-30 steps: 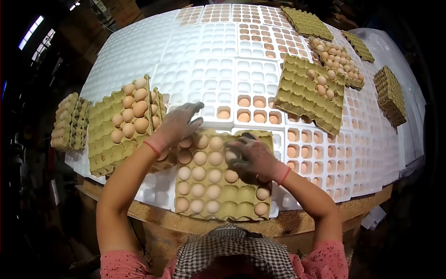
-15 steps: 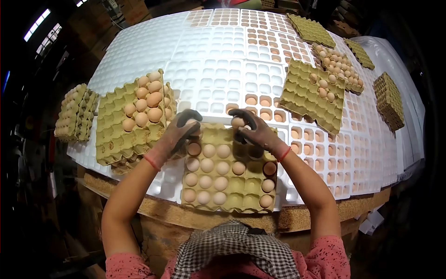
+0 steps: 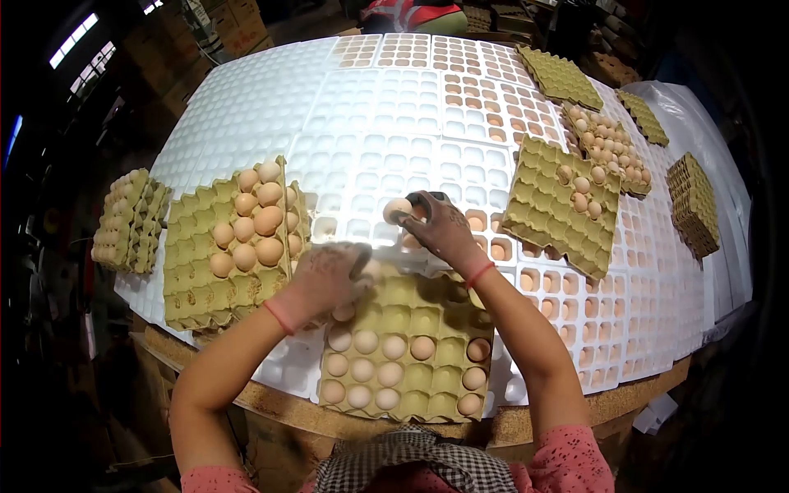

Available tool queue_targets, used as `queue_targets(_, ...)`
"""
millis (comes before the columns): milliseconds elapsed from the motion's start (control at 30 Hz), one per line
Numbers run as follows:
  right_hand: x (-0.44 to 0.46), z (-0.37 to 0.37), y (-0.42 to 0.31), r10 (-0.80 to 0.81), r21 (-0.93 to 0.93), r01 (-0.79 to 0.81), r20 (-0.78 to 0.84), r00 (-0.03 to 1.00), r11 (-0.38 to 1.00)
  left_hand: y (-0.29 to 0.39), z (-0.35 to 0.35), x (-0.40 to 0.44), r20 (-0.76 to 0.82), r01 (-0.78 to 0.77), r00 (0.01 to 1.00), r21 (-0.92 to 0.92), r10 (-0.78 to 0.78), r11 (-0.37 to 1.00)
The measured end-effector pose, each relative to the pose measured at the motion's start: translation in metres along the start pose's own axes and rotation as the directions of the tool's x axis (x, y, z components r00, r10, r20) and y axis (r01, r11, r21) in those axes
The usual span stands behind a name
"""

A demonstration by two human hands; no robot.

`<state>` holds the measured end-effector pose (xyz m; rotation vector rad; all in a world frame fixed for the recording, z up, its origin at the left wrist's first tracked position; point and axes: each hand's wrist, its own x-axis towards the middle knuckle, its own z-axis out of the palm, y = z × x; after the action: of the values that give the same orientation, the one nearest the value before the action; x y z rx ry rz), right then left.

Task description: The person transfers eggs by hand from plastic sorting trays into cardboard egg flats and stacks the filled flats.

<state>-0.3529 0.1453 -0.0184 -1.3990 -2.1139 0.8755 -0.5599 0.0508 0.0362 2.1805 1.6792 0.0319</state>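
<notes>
My right hand (image 3: 444, 230), in a grey-coated glove, is closed around a pale egg (image 3: 398, 210); a second egg seems to sit deeper in its fingers. It is over the white foam tray (image 3: 362, 209), whose square pockets hold some eggs. My left hand (image 3: 329, 281), also gloved and blurred, curls above the far-left corner of a yellowish pulp egg tray (image 3: 419, 376). A smeared pale egg (image 3: 372, 269) shows at its fingertips. Several eggs stay in the pulp tray's left columns and along its right edge, with bare pockets between them.
At the left stand stacked pulp trays (image 3: 197, 246) with eggs and another egg-filled stack (image 3: 123, 218). A partly filled pulp tray (image 3: 542, 193) lies tilted at the right, near an empty stack (image 3: 693, 205). The wooden table edge (image 3: 526, 423) is nearest me. A person in red (image 3: 411, 15) is at the far side.
My right hand has moved forward off the pulp tray, over the foam tray, with an egg. My left hand has shifted right and turned palm down; two eggs have left the pulp tray beside it.
</notes>
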Motion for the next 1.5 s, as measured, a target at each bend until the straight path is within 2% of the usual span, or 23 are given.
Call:
queue_targets(33, 0.022, 0.013, 0.004, 0.060, -0.056, -0.059, 0.010, 0.998, 0.997, -0.008, 0.000, 0.018, -0.112, 0.012, 0.994, 0.062, -0.005, 0.998)
queue_targets(200, 0.063, 0.034, 0.005, 0.227, -0.445, -0.124, 0.186, 0.956, 0.887, -0.060, 0.014, 0.112, 0.107, 0.233, 0.963, 0.131, -0.247, 0.964)
queue_targets(233, 0.062, 0.029, 0.001, 0.145, -0.356, -0.083, 0.151, 0.978, 0.931, -0.063, 0.008, 0.121, 0.048, 0.246, 0.969, -0.060, -0.243, 0.967)
queue_targets(300, 0.060, 0.035, 0.003, -0.016, -0.165, 0.028, 0.076, 0.997, 0.986, -0.085, 0.020, 0.139, -0.204, 0.059, 0.976, -0.060, -0.070, 0.996)
queue_targets(400, 0.051, 0.076, 0.005, -0.173, -0.238, 0.203, 0.141, 0.975, 0.950, -0.090, 0.039, 0.163, -0.061, 0.189, 0.976, -0.225, -0.208, 0.956)
queue_targets(433, 0.048, 0.088, 0.014, -0.251, -0.363, 0.325, 0.235, 0.939, 0.873, -0.088, 0.042, 0.167, 0.051, 0.243, 0.970, -0.108, -0.239, 0.964)
queue_targets(467, 0.041, 0.090, 0.020, -0.315, -0.342, 0.347, 0.147, 0.938, 0.873, -0.080, 0.039, 0.161, 0.003, 0.227, 0.974, -0.091, -0.228, 0.970)
queue_targets(533, 0.019, 0.074, 0.024, -0.323, -0.185, 0.320, 0.011, 0.946, 0.929, -0.074, 0.024, 0.148, -0.024, 0.133, 0.990, -0.141, -0.137, 0.981)
queue_targets(600, -0.024, 0.016, 0.013, -0.342, -0.012, 0.342, 0.009, 0.940, 0.940, -0.045, -0.007, 0.101, -0.077, 0.008, 0.996, -0.325, -0.035, 0.946)
queue_targets(667, -0.086, -0.045, 0.000, -0.271, 0.002, 0.272, 0.099, 0.957, 0.962, -0.010, -0.028, 0.044, -0.062, -0.081, 0.996, -0.295, 0.066, 0.952)
queue_targets(767, -0.161, -0.076, 0.012, -0.213, -0.234, 0.318, 0.386, 0.898, 0.919, 0.025, -0.007, -0.033, -0.051, -0.197, 0.980, -0.215, 0.190, 0.957)
queue_targets(833, -0.206, -0.053, 0.040, -0.236, -0.404, 0.376, 0.354, 0.905, 0.834, 0.045, 0.024, -0.062, -0.034, -0.236, 0.971, -0.229, 0.235, 0.944)
queue_targets(900, -0.222, -0.053, 0.052, -0.279, -0.384, 0.374, 0.282, 0.918, 0.844, 0.059, 0.068, -0.074, -0.081, -0.373, 0.926, -0.032, 0.370, 0.927)
queue_targets(1000, -0.247, -0.060, 0.055, -0.257, 0.131, 0.272, -0.122, 0.959, 0.953, 0.081, 0.107, -0.077, -0.108, -0.419, 0.892, 0.163, 0.438, 0.893)
queue_targets(1033, -0.251, -0.056, 0.066, -0.094, 0.427, 0.139, -0.124, 0.988, 0.893, 0.081, 0.117, -0.075, -0.113, -0.423, 0.890, 0.163, 0.443, 0.891)
queue_targets(1100, -0.255, -0.076, 0.030, -0.158, -0.010, 0.161, 0.119, 0.980, 0.987, 0.082, 0.123, -0.069, -0.100, -0.409, 0.888, 0.279, 0.449, 0.869)
queue_targets(1167, -0.267, -0.053, 0.031, -0.155, -0.306, 0.242, 0.284, 0.946, 0.921, 0.085, 0.113, -0.071, -0.100, -0.399, 0.900, 0.209, 0.425, 0.893)
queue_targets(1233, -0.273, -0.048, 0.043, -0.073, -0.306, 0.157, 0.270, 0.960, 0.939, 0.086, 0.095, -0.076, -0.246, -0.218, 0.957, -0.272, 0.151, 0.937)
queue_targets(1267, -0.276, -0.050, 0.048, -0.074, -0.086, 0.090, 0.170, 0.983, 0.992, 0.081, 0.087, -0.078, -0.232, -0.194, 0.973, -0.843, -0.012, 0.502)
queue_targets(1300, -0.280, -0.055, 0.054, -0.050, 0.149, 0.039, 0.072, 0.996, 0.988, 0.068, 0.081, -0.081, -0.203, -0.125, 0.967, -0.906, -0.155, 0.405)
queue_targets(1367, -0.291, -0.070, 0.042, 0.074, 0.530, -0.119, 0.104, 0.992, 0.839, 0.039, 0.065, -0.088, -0.166, -0.015, 0.975, -0.715, -0.149, 0.699)
queue_targets(1433, -0.292, -0.081, 0.019, -0.171, 0.045, 0.166, 0.122, 0.978, 0.985, 0.042, 0.054, -0.089, 0.034, -0.028, 0.999, -0.338, 0.042, 0.941)
queue_targets(1500, -0.299, -0.063, 0.002, -0.250, -0.353, 0.305, 0.193, 0.949, 0.885, 0.052, 0.056, -0.092, 0.034, -0.395, 0.916, 0.264, 0.401, 0.880)
